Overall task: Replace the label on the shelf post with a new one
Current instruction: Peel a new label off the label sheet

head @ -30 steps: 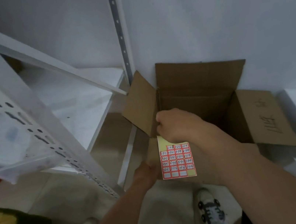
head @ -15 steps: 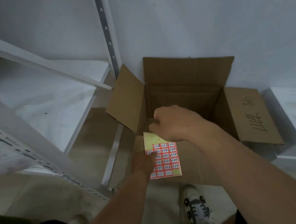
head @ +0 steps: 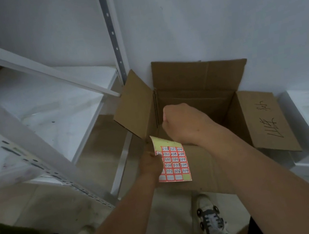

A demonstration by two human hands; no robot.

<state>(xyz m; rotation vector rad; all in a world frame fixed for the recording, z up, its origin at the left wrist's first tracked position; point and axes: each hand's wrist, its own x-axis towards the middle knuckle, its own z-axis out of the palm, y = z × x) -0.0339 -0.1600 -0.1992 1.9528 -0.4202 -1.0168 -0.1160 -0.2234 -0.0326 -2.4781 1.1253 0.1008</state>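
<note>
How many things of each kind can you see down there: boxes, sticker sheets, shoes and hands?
Cardboard box: 1
Sticker sheet: 1
Shoes: 2, the grey-and-white one and one partly hidden by the left arm
Hands: 2, left hand and right hand
Total: 6

Colours and patterns, shelf corner

Label sheet [head: 173,161]: yellow backing, grid of red-bordered white stickers with black handwritten numbers. Cardboard box [head: 200,81]: plain brown, black handwriting on one flap. Shelf post [head: 113,32]: white-grey, row of dark holes. Shoe [head: 211,221]: white with black markings.
</note>
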